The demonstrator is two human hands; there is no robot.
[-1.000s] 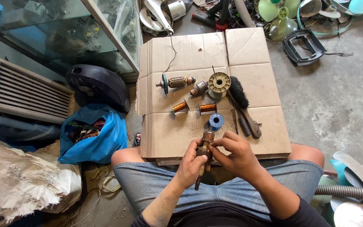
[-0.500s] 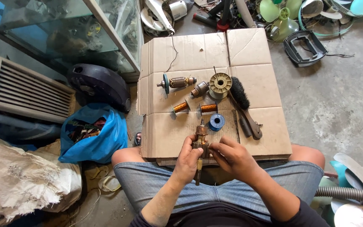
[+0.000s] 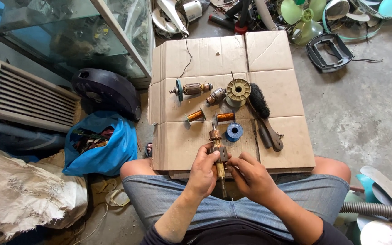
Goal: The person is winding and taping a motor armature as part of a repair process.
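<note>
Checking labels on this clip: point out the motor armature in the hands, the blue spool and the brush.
motor armature (image 3: 217, 152), head view, winding core
blue spool (image 3: 234, 132), head view, top flange
brush (image 3: 259, 100), head view, black bristles

The person wears faded light-blue denim shorts (image 3: 250, 199) that run across the lower middle of the frame and end just above the knees, each leg finished with a stitched hem, the cloth creased over the thighs. At the bottom edge a dark, near-black top (image 3: 232, 233) shows, its sleeves ending above the elbows at lower centre and lower right. The forearms, the left hand (image 3: 203, 174) and the right hand (image 3: 252, 178) are bare, with no gloves, watch or rings to be seen. The knees are bare at centre left and centre right.
</note>
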